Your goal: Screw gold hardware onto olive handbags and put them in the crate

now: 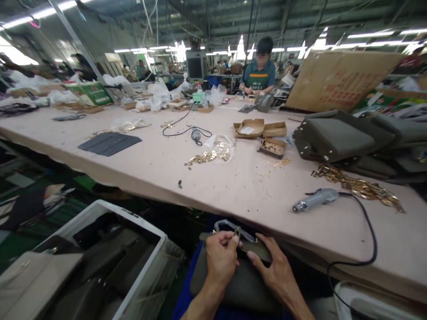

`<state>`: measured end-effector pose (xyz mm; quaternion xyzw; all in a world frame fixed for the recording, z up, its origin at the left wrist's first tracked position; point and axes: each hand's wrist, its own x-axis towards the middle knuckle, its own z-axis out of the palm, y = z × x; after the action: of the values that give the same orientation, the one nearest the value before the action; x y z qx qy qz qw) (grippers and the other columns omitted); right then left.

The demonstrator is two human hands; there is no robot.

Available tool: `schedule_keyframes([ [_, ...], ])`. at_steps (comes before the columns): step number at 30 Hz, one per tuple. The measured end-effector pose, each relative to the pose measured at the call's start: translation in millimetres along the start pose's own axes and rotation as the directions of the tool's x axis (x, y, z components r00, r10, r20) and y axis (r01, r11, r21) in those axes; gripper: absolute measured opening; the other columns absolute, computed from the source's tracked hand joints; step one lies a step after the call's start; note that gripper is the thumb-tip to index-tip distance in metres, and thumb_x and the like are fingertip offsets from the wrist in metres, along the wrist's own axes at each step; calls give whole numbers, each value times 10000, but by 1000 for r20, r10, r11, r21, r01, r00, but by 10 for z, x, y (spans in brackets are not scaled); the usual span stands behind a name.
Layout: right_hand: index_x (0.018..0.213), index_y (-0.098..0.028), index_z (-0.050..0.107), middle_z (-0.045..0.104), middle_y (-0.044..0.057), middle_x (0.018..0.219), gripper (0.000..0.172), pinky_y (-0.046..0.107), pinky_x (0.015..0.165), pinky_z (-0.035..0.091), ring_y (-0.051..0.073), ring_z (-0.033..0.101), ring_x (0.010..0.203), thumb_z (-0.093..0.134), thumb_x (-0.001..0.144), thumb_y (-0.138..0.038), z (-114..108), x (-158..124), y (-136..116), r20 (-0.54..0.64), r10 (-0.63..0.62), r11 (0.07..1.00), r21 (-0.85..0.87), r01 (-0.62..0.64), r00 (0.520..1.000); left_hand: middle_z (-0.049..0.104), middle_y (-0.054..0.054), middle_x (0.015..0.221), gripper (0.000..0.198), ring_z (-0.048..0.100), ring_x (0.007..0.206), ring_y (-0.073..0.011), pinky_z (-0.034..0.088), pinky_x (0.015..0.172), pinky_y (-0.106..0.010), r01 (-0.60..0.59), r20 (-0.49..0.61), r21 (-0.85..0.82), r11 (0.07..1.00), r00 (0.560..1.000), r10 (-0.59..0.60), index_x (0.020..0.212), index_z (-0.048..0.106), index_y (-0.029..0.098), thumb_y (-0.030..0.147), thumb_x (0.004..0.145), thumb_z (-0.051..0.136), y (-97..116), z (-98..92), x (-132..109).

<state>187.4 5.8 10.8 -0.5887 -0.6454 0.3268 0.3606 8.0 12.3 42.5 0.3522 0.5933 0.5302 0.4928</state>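
Pale worktable, olive strip roughly parallel beside it, left hand pinching tableward-pointing metal fitting, right hand grasping strip.

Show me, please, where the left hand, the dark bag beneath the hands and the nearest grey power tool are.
Left hand [220,256]: head view, middle of the hand.
Dark bag [248,285]: head view, its side between the forearms.
Grey power tool [316,199]: head view, middle of its casing.
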Motion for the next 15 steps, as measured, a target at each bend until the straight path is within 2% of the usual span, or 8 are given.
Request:
schedule_keyframes([
  [3, 1409, -242, 619, 627, 107, 1411, 641, 436, 1135, 448, 316, 564, 1332, 697, 865, -571, 3, -136, 279, 57, 121, 987, 101, -127, 991, 732, -99, 688, 300, 480, 359, -89, 437, 326, -201, 48, -31, -59, 997, 998, -50, 836, 752, 85, 378, 791, 704, -40, 35, 10],
  [8, 1168, -208, 767, 755, 112, 1158, 467, 416, 998, 542, 320, 691, 1114, 631, 906, -570, 62, -114, 449, 275, 125, 960, 209, -186, 953, 741, -116, 697, 299, 469, 344, -86, 408, 305, -198, 110, -50, -88, 990, 992, -115, 817, 729, 78, 370, 758, 700, -156, 42, 68],
  [10, 1136, -232, 784, 766, 106, 1137, 426, 411, 969, 567, 325, 709, 1091, 617, 902, -547, 48, -88, 485, 286, 126, 975, 143, -172, 950, 717, -106, 643, 285, 450, 340, -82, 395, 305, -195, 132, -68, -103, 986, 988, -139, 769, 718, 80, 362, 740, 689, -245, 14, 107],
  [13, 1152, -240, 798, 761, 134, 1166, 443, 421, 897, 617, 367, 732, 1066, 674, 824, -512, -65, -43, 557, 213, 160, 981, -138, -133, 964, 682, -97, 579, 257, 417, 332, -80, 356, 292, -191, 193, -119, -118, 974, 971, -207, 698, 699, 91, 346, 715, 671, -434, -9, 179],
  [15, 1207, -245, 785, 758, 137, 1172, 478, 407, 821, 647, 369, 755, 1000, 699, 808, -494, -190, 43, 564, 196, 115, 962, -265, -60, 974, 700, -105, 606, 242, 420, 326, -88, 332, 278, -196, 232, -166, -125, 965, 954, -251, 720, 694, 97, 337, 702, 670, -579, 8, 243],
])
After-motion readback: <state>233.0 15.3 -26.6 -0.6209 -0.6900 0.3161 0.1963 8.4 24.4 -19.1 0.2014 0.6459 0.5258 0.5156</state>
